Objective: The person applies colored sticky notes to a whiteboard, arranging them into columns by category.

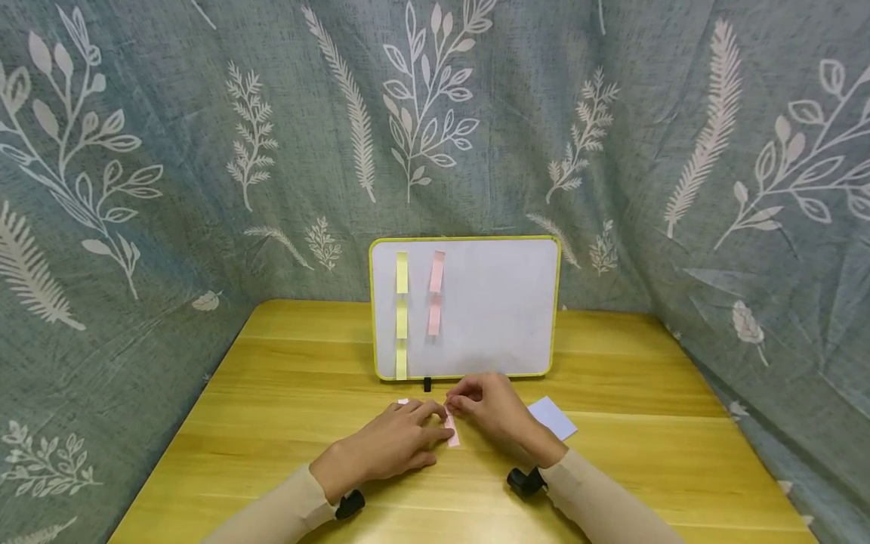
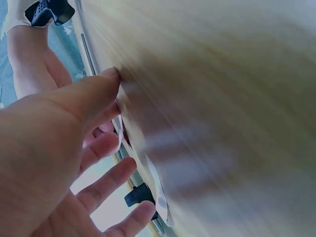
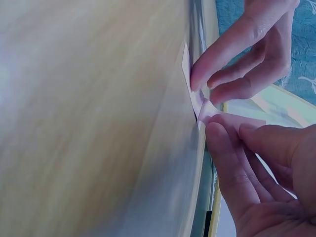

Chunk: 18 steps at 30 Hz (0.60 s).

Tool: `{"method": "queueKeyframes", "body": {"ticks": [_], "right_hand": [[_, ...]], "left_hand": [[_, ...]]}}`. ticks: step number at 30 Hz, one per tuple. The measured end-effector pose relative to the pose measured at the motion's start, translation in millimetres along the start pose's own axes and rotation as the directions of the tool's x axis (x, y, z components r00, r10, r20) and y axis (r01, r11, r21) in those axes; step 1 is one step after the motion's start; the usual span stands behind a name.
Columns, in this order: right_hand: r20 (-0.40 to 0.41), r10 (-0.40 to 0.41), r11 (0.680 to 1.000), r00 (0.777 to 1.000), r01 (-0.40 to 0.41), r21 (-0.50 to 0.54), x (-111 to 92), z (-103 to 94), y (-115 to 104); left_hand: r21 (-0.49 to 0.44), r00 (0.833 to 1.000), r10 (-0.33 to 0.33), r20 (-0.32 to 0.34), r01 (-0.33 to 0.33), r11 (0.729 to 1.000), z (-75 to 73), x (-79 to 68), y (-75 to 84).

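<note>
On the table in front of the whiteboard (image 1: pixel 499 310), a pad of pink paper strips (image 1: pixel 453 438) lies between the two hands. My left hand (image 1: pixel 389 447) holds it down with its fingertips, the fingers spread and only slightly bent. With thumb and forefinger, my right hand (image 1: pixel 499 408) pinches a pink sticky strip (image 3: pixel 242 120), whose near end is bent up by the pad in the right wrist view. Several yellow strips (image 1: pixel 402 317) run down the board's left side, and two pink strips (image 1: pixel 437 273) hang beside them.
A pale lilac square of paper (image 1: pixel 553 418) lies beyond my right wrist. One small white paper piece (image 1: pixel 403 401) peeks out past the left fingers. The board's black foot (image 1: pixel 427 384) stands on the wooden table (image 1: pixel 632 453), with a patterned curtain (image 1: pixel 503 181) behind.
</note>
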State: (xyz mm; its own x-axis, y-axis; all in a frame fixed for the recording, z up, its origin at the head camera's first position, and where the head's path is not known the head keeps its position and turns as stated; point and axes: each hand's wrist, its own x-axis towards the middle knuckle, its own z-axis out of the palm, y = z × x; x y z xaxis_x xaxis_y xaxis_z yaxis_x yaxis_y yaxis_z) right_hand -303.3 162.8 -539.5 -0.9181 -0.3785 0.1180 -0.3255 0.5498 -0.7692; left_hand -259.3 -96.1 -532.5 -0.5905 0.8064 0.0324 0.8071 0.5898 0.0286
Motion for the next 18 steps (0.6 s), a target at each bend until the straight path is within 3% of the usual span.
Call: {"method": "queueKeyframes", "body": {"ticks": [4,18], "right_hand": [[0.000,0.010,0.997,1.000,-0.010,0.071,1.5,0.8,0.6],[-0.032,0.097,0.981,0.995,-0.090,0.170,3.7,-0.3,-4.2]], "left_hand": [[0.012,1.000,0.011,0.023,-0.011,1.000,-0.3,1.4,-0.3],[-0.043,0.998,0.004,0.066,-0.001,0.999,-5.6,0.9,0.5]]}}
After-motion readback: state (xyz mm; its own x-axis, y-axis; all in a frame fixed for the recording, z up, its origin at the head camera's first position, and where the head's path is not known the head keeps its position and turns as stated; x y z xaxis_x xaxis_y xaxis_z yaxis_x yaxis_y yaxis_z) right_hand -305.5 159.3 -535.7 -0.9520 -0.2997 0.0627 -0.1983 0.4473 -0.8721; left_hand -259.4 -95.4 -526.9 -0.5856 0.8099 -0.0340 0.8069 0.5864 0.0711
